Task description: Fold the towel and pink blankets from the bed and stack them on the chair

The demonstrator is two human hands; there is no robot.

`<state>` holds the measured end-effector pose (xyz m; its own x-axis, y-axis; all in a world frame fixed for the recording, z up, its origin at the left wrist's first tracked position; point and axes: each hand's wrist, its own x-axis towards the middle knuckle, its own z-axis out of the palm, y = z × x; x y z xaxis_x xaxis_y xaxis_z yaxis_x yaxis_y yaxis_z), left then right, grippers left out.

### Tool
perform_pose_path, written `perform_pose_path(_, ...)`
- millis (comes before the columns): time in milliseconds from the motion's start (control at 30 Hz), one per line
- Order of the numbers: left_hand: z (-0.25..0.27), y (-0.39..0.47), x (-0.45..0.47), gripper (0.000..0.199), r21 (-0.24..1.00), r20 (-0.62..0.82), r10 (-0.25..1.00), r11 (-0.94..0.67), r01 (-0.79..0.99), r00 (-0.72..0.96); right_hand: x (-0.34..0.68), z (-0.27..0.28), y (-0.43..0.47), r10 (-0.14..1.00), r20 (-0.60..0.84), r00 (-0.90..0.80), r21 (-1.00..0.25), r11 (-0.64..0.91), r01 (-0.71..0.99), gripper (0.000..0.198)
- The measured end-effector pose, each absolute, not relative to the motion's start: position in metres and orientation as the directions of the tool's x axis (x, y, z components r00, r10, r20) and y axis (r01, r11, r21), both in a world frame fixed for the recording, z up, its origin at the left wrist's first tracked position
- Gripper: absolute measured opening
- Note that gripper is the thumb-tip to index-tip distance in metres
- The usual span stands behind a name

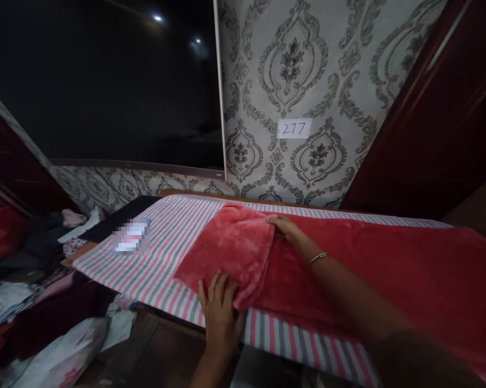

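Observation:
A red plush blanket [388,264] lies lengthwise over a striped cloth, with its left end folded back on itself in a lighter-toned flap [230,242]. At the flap's near edge rests my left hand [220,304], fingers spread and laid on the fabric, its thumb partly hidden. My right hand [286,228] reaches across the blanket, its fingers closed on the flap's far right corner. A bracelet circles that wrist.
The pink, grey and white striped cloth [153,258] covers the table. A blurred-out flat object [131,236] lies on it at left. Behind are a large dark television [105,86] and a paper marked 277 [294,128]. Clothes and bags [60,350] are heaped at lower left.

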<state>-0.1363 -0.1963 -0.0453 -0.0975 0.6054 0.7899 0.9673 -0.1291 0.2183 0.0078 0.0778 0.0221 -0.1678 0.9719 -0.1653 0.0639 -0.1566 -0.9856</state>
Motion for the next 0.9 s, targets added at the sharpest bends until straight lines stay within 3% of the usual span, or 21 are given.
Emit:
perform_pose_path(233, -0.037, -0.202, -0.143, 0.039, 0.102, 0.852, 0.506, -0.417, 0.903, 0.137, 0.001, 0.039, 0.083, 0.982, -0.172, -0.08, -0.981, -0.178, -0.075, 0.023)
perform_pose_path(467, -0.051, -0.203, -0.143, 0.043, 0.15, 0.802, 0.584, -0.404, 0.903, 0.128, 0.005, 0.033, 0.073, 0.935, -0.34, -0.106, -0.94, -0.339, 0.021, 0.01)
perform_pose_path(633, -0.025, -0.203, -0.168, 0.039, 0.195, 0.782, 0.608, -0.449, 0.872, 0.138, -0.006, 0.061, 0.076, 0.937, -0.295, -0.186, -0.955, -0.281, 0.097, 0.019)
perform_pose_path(733, 0.017, -0.202, -0.199, 0.032, 0.291, 0.816, 0.578, -0.401, 0.869, -0.007, -0.038, 0.101, 0.084, 0.948, -0.17, -0.27, -0.985, -0.165, 0.039, 0.021)
perform_pose_path(833, 0.061, -0.203, -0.234, 0.024, 0.503, 0.776, 0.541, -0.219, 0.836, -0.325, -0.091, 0.147, 0.092, 0.937, -0.054, -0.346, -0.996, -0.075, -0.047, 0.023)
perform_pose_path(900, 0.083, -0.205, -0.258, 0.028, 0.638, 0.716, 0.442, -0.1, 0.763, -0.541, -0.131, 0.175, 0.095, 0.921, 0.011, -0.389, -0.994, -0.031, -0.101, 0.024)
